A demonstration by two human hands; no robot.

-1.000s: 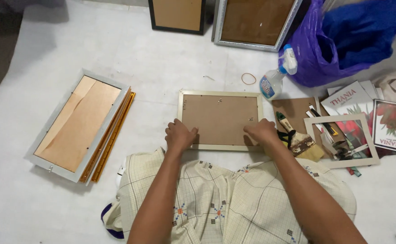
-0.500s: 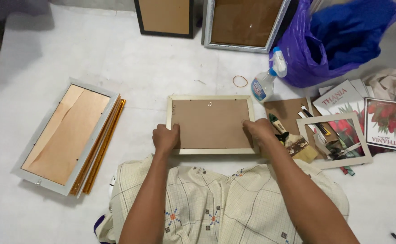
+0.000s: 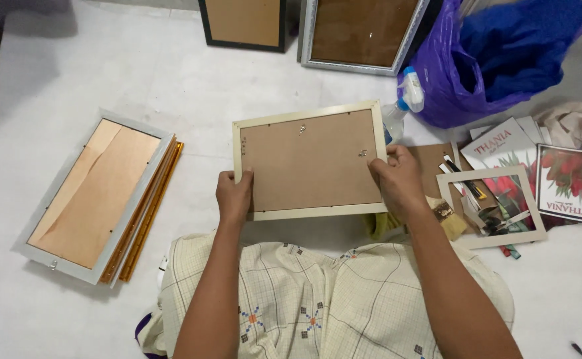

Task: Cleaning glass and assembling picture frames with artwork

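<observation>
Both hands point(image 3: 234, 199) point(image 3: 397, 181) grip cream frame point(image 3: 309, 163) (brown backing up).

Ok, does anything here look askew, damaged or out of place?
The brown backing of the grey frame on the floor shows a long crease. Scraps and small tools lie jumbled inside the empty white frame at right.

You have a cream-rimmed picture frame point(image 3: 309, 161) back side up, its brown backing board showing with small metal clips. It sits slightly tilted, lifted off the white floor, gripped at its two short sides.
</observation>
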